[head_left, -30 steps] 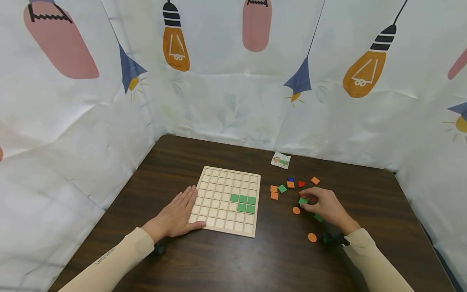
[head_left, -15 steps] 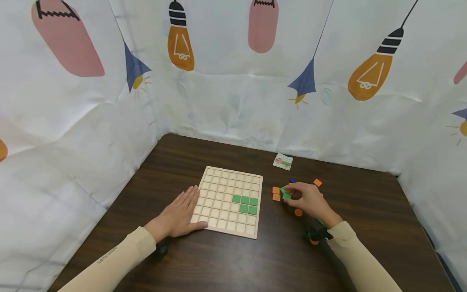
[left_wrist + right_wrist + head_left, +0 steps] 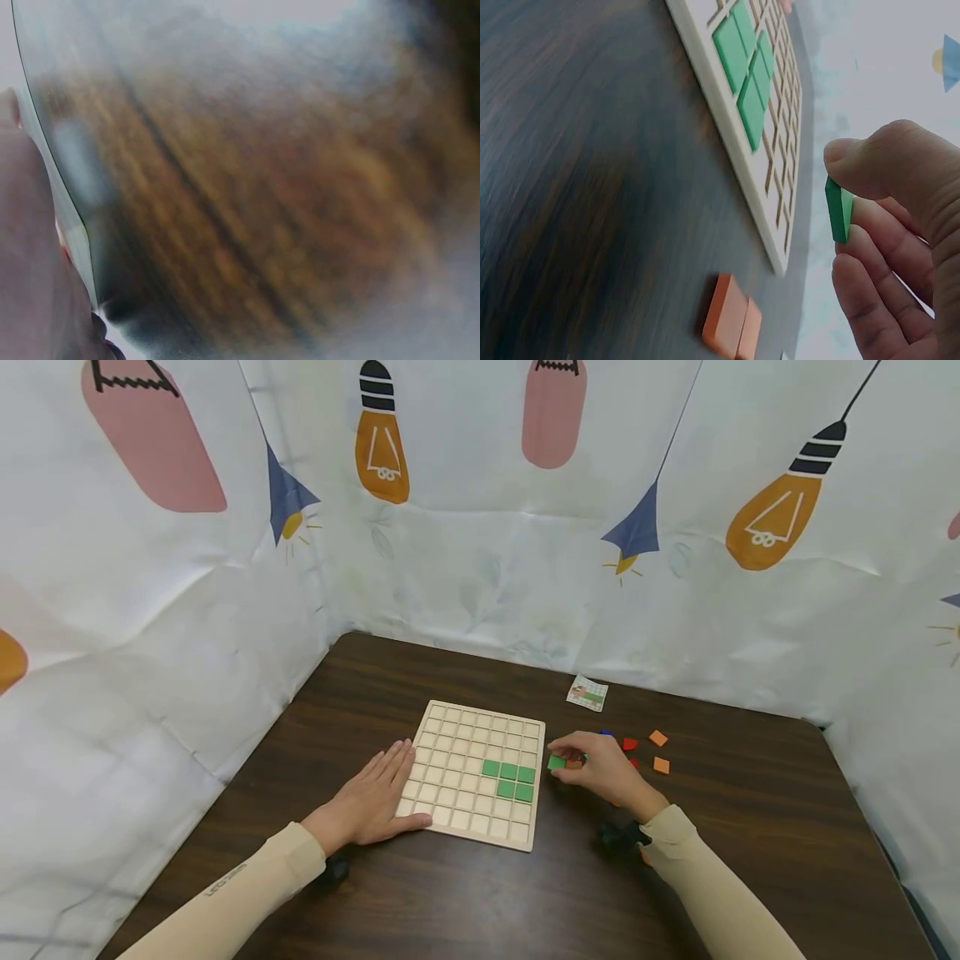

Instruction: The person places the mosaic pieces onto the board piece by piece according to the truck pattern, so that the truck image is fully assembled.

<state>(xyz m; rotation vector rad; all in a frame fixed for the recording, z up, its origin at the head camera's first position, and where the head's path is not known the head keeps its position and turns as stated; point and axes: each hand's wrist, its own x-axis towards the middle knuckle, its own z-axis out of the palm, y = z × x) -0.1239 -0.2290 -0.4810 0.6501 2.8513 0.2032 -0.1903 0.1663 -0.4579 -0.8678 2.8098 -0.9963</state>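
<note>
A pale wooden grid board (image 3: 465, 837) lies on the table with several green square tiles (image 3: 508, 772) set in cells near its right edge. My left hand (image 3: 367, 802) lies flat at the board's left side, fingers straight, thumb along the near edge. Just off the board's right side, my right hand (image 3: 603, 770) pinches one green square tile (image 3: 838, 210) between thumb and fingers. In the right wrist view the tile is held on edge, above the table. Two orange square tiles (image 3: 727, 319) lie close by. The left wrist view is blurred and shows mostly table.
Right of the right hand lie orange tiles (image 3: 661, 766) and a red piece (image 3: 629, 744); a blue piece (image 3: 607, 733) shows behind the hand. A small printed card (image 3: 587, 693) rests near the table's back edge. Patterned white curtains (image 3: 480, 568) stand behind and at the sides.
My right hand has picked up a green tile from among the loose pieces and moved left with it to beside the board. The left hand keeps its place.
</note>
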